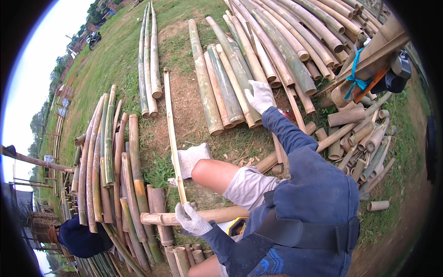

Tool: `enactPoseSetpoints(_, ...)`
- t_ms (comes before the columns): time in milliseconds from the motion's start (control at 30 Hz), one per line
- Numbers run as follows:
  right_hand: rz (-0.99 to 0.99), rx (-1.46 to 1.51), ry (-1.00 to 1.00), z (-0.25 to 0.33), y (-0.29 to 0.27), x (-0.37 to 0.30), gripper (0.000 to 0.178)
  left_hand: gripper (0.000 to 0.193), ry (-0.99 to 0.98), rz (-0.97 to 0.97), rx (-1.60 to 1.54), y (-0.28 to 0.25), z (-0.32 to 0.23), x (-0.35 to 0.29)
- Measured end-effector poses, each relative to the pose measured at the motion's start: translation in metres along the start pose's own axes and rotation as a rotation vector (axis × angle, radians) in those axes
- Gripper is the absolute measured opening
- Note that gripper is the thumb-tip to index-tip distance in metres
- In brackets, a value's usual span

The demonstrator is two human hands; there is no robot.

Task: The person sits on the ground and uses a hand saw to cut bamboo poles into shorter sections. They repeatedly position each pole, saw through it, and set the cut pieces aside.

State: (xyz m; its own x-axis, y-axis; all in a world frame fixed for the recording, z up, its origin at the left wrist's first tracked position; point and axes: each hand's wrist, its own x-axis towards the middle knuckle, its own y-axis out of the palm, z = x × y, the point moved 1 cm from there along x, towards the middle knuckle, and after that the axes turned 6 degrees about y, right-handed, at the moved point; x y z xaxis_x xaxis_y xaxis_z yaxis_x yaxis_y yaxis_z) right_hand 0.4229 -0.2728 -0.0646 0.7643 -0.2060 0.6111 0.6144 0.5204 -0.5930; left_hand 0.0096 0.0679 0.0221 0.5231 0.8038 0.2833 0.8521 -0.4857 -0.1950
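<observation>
My left hand [195, 220], in a pale work glove, is closed around the near end of a long split bamboo strip [171, 124]. The strip stretches away over the grass, passing beside a whitish block [191, 157]. Under the left hand a thick bamboo pole [217, 214] lies crosswise in front of me. By my lap is a tool with a yellow and black handle [237, 226], partly covered by my clothing. My right hand [260, 96], also gloved, reaches out with thumb and fingers apart, over cut bamboo poles [226, 87]; nothing shows in its grasp.
A large bamboo stack [295, 41] fills the far right, with short offcuts [364, 138] below it. More poles [110, 152] lean at the left, beside another person in dark clothing [80, 237]. A post tied with blue ribbon [355, 78] stands at right.
</observation>
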Motion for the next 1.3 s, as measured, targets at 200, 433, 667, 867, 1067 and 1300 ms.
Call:
enactPoseSetpoints(200,-0.048,-0.265,0.840,-0.132,-0.033,0.050,0.071,0.039,-0.228,-0.259,0.149,-0.084,0.040,-0.030)
enactPoseSetpoints(433,0.454,-0.482,0.912,-0.142,-0.009,0.085,0.074,0.041,-0.225,-0.342,0.080,-0.109,0.057,-0.022)
enactPoseSetpoints(667,0.671,-0.636,0.887,-0.139,-0.007,0.111,0.070,0.037,-0.387,-0.297,0.007,-0.105,0.089,-0.029)
enactPoseSetpoints(867,0.753,-0.632,0.839,-0.166,0.007,0.112,0.073,0.039,-0.442,-0.260,0.007,-0.094,0.095,-0.037)
enactPoseSetpoints(1067,0.961,-0.153,0.738,-0.186,-0.016,0.113,0.089,0.042,-0.463,-0.180,-0.025,-0.094,0.095,-0.034)
enactPoseSetpoints(1300,0.869,0.641,0.749,-0.126,-0.082,0.078,0.034,0.041,-0.492,-0.234,-0.089,-0.106,0.103,-0.036)
